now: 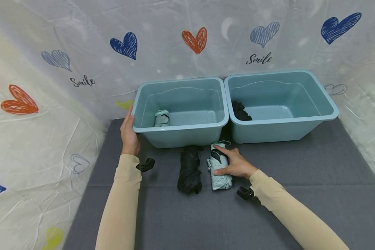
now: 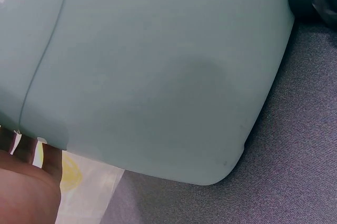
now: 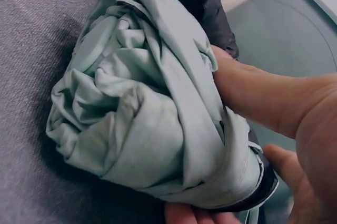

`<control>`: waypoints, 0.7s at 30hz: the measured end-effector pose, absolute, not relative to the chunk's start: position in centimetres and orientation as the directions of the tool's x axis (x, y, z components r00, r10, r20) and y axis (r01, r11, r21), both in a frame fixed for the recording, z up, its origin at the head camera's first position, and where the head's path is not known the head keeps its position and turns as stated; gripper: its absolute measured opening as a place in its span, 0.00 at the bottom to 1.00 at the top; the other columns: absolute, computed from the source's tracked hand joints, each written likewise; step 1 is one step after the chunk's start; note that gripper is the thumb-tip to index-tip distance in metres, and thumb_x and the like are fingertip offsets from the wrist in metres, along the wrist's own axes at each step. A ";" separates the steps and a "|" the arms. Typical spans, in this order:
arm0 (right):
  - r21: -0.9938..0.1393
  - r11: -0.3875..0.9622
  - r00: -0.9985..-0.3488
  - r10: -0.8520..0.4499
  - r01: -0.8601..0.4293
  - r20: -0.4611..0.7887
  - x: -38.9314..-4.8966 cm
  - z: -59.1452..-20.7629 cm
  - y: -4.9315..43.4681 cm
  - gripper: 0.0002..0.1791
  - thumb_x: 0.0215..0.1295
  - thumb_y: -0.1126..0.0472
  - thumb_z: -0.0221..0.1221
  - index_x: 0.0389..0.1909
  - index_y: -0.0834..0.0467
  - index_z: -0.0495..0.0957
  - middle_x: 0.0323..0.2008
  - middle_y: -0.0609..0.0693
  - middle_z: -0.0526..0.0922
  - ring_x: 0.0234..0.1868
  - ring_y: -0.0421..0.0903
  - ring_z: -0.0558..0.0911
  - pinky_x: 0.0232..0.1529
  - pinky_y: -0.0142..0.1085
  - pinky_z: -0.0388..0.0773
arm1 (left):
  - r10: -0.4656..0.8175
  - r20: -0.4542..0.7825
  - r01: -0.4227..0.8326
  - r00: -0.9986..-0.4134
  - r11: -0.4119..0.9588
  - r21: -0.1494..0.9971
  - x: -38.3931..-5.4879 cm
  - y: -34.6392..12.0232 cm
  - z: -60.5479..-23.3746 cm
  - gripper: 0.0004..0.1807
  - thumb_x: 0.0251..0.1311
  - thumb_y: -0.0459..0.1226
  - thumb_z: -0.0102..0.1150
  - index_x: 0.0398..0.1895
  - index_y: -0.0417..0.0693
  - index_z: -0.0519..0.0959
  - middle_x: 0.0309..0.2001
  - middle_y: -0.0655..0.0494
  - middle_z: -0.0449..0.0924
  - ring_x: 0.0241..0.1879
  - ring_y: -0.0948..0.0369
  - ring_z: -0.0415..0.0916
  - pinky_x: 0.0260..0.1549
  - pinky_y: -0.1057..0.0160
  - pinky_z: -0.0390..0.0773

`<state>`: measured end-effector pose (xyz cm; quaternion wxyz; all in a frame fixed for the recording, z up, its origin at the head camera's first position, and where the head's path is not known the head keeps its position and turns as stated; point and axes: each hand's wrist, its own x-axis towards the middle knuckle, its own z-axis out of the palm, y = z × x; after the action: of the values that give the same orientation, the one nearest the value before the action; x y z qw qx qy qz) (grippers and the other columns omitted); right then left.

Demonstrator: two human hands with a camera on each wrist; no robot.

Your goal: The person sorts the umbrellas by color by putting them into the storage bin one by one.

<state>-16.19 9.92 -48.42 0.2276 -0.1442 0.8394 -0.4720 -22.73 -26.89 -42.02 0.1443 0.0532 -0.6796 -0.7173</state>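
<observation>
My right hand (image 1: 236, 164) grips a folded pale green umbrella (image 1: 220, 180) lying on the table in front of the bins. In the right wrist view its thumb lies along one side of the rolled fabric, with fingertips (image 3: 181, 214) showing at the other. Just left of it lies a folded black umbrella (image 1: 189, 170). My left hand (image 1: 130, 138) rests against the left end of the left blue bin (image 1: 181, 130), fingers extended along the outside. In the left wrist view the bin wall hides its fingertips.
A pale green folded umbrella (image 1: 161, 118) lies inside the left bin. The right blue bin (image 1: 284, 121), close beside it, holds a black bundle (image 1: 240, 111). Both stand on a grey cloth-covered table (image 1: 181, 222), before a printed curtain (image 1: 162, 21).
</observation>
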 end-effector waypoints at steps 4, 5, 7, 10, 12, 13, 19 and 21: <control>-0.831 0.556 -0.840 -0.465 -0.033 -0.278 -16.3 -48.0 9.1 0.56 0.54 0.52 0.77 0.81 0.46 0.56 0.71 0.68 0.60 0.69 0.65 0.61 0.64 0.64 0.64 | -0.286 0.121 0.138 -0.950 -0.041 0.990 -22.8 -26.9 -42.0 0.27 0.82 0.43 0.35 0.80 0.59 0.58 0.79 0.61 0.55 0.76 0.63 0.52 0.73 0.57 0.54; -0.829 0.558 -0.834 -0.472 -0.032 -0.286 -16.3 -47.9 8.9 0.57 0.55 0.53 0.77 0.81 0.46 0.55 0.73 0.67 0.59 0.72 0.67 0.59 0.65 0.64 0.62 | -0.287 0.121 0.139 -0.950 -0.041 0.989 -22.8 -27.0 -42.0 0.27 0.82 0.43 0.35 0.80 0.59 0.58 0.79 0.61 0.55 0.76 0.63 0.52 0.73 0.57 0.54; -0.829 0.558 -0.825 -0.484 -0.036 -0.290 -16.3 -47.7 8.5 0.57 0.55 0.54 0.76 0.82 0.47 0.53 0.76 0.64 0.56 0.76 0.68 0.54 0.67 0.65 0.60 | -0.286 0.122 0.140 -0.951 -0.045 0.989 -22.9 -27.0 -42.0 0.27 0.82 0.43 0.35 0.80 0.59 0.58 0.79 0.61 0.55 0.76 0.63 0.52 0.73 0.57 0.54; -0.844 0.534 -0.822 -0.498 -0.040 -0.276 -16.3 -47.5 8.3 0.57 0.55 0.56 0.76 0.82 0.49 0.53 0.77 0.63 0.55 0.76 0.66 0.54 0.68 0.64 0.60 | -0.285 0.122 0.141 -0.951 -0.048 0.989 -22.9 -27.0 -42.0 0.27 0.82 0.43 0.35 0.80 0.60 0.58 0.79 0.61 0.55 0.76 0.63 0.52 0.73 0.57 0.55; -0.858 0.511 -0.826 -0.500 -0.037 -0.262 -16.1 -47.6 8.5 0.57 0.54 0.58 0.77 0.81 0.48 0.54 0.77 0.63 0.55 0.76 0.66 0.54 0.67 0.64 0.60 | -0.287 0.121 0.141 -0.950 -0.049 0.989 -22.8 -27.0 -42.0 0.27 0.82 0.43 0.35 0.80 0.60 0.58 0.79 0.61 0.55 0.76 0.63 0.52 0.73 0.58 0.55; -0.869 0.494 -0.828 -0.501 -0.036 -0.250 -16.0 -47.7 8.6 0.57 0.53 0.58 0.77 0.81 0.48 0.55 0.77 0.63 0.55 0.76 0.65 0.54 0.67 0.64 0.60 | -0.286 0.120 0.140 -0.951 -0.048 0.989 -22.8 -26.9 -42.0 0.26 0.82 0.43 0.35 0.80 0.60 0.59 0.79 0.61 0.55 0.76 0.63 0.52 0.73 0.58 0.55; -0.946 0.320 -0.816 -0.558 -0.046 -0.149 -15.0 -47.8 9.6 0.57 0.51 0.61 0.79 0.81 0.45 0.57 0.78 0.55 0.55 0.74 0.56 0.62 0.64 0.56 0.68 | -0.282 0.119 0.134 -0.952 -0.035 0.990 -22.7 -26.9 -42.0 0.26 0.82 0.44 0.35 0.80 0.60 0.59 0.79 0.61 0.55 0.76 0.62 0.53 0.73 0.56 0.55; -0.968 0.248 -0.801 -0.587 -0.035 -0.121 -14.5 -47.3 9.7 0.57 0.52 0.62 0.78 0.81 0.43 0.56 0.78 0.53 0.55 0.63 0.55 0.74 0.55 0.50 0.76 | -0.283 0.119 0.133 -0.952 -0.029 0.991 -22.7 -26.9 -42.0 0.26 0.82 0.44 0.35 0.80 0.60 0.59 0.79 0.61 0.55 0.76 0.62 0.53 0.73 0.56 0.55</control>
<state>-14.48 9.72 -47.30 0.2387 -0.2065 0.7528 -0.5776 -22.71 -26.90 -42.04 0.1455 0.0552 -0.6812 -0.7153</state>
